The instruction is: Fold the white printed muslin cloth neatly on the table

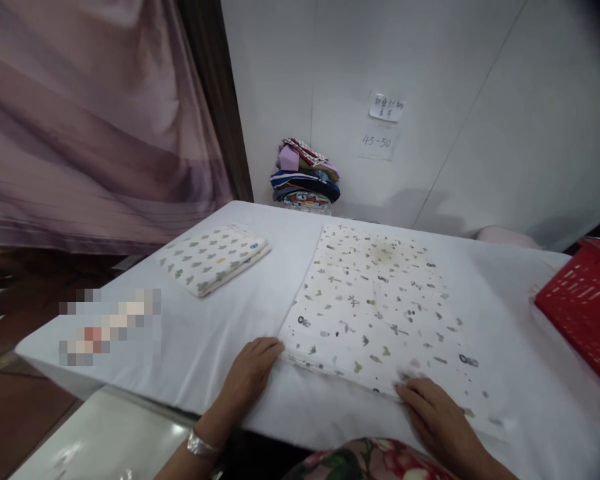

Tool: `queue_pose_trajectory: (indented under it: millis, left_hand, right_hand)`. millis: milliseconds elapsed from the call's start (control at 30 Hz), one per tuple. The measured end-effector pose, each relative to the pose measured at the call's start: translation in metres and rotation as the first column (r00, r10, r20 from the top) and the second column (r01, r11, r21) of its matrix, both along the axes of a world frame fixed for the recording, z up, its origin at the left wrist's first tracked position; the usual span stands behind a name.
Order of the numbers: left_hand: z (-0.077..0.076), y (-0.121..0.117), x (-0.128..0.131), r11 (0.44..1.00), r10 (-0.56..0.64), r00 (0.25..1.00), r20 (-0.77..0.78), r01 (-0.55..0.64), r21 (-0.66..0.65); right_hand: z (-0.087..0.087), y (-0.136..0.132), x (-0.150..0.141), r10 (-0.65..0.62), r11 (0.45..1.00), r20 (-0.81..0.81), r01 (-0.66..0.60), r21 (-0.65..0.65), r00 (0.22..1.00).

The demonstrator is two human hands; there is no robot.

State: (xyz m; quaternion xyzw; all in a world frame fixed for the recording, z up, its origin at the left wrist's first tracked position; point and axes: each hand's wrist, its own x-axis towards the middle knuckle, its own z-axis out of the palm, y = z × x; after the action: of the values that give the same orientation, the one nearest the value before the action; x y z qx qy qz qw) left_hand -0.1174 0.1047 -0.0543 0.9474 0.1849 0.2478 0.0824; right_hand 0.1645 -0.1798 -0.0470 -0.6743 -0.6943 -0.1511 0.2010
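Observation:
A white cloth (pixel 365 313) printed with small grey and green plants and other figures lies spread on the table, with a brownish stain near its far edge. My left hand (pixel 257 360) is closed at its near left corner, the fingertips pinching the edge. Further right along the near edge, my right hand (pixel 427 403) has its fingers bent on the cloth's border, holding it. To the left sits a folded white cloth (pixel 217 259) with grey cloud-like or cactus-like shapes, apart from both hands.
A white tablecloth (pixel 190 340) covers the table. At the right edge stands a red plastic basket (pixel 585 307). Behind the table is a stack of folded fabrics (pixel 305 177) against the wall. A pink curtain (pixel 90 127) hangs on the left, and a pale stool-like surface (pixel 105 433) is at lower left.

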Motion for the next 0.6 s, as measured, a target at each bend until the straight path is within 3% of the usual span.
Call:
queue_pose_trajectory:
  millis: [200, 367, 500, 600]
  left_hand:
    - [-0.003, -0.001, 0.0, 1.0, 0.004, 1.0, 0.006, -0.005, 0.024]
    - [-0.006, -0.003, 0.0, 0.999, 0.013, 0.999, 0.035, -0.014, 0.037]
    - [-0.007, -0.005, -0.002, 0.998, 0.052, 0.998, 0.035, -0.053, 0.027]
    - [-0.007, -0.006, -0.002, 0.997, 0.066, 0.998, 0.005, -0.066, 0.026]
  right_hand:
    - [-0.006, -0.005, 0.004, -0.001, 1.0, -0.049, 0.001, 0.001, 0.999]
    - [0.01, 0.002, 0.007, 0.013, 0.987, -0.212, -0.046, -0.152, 0.977]
    - [0.021, 0.04, 0.0, 0.098, 0.982, -0.328, -0.144, -0.12, 0.94]
    - [0.019, 0.082, -0.012, 0.173, 0.972, -0.34, -0.216, -0.093, 0.925]
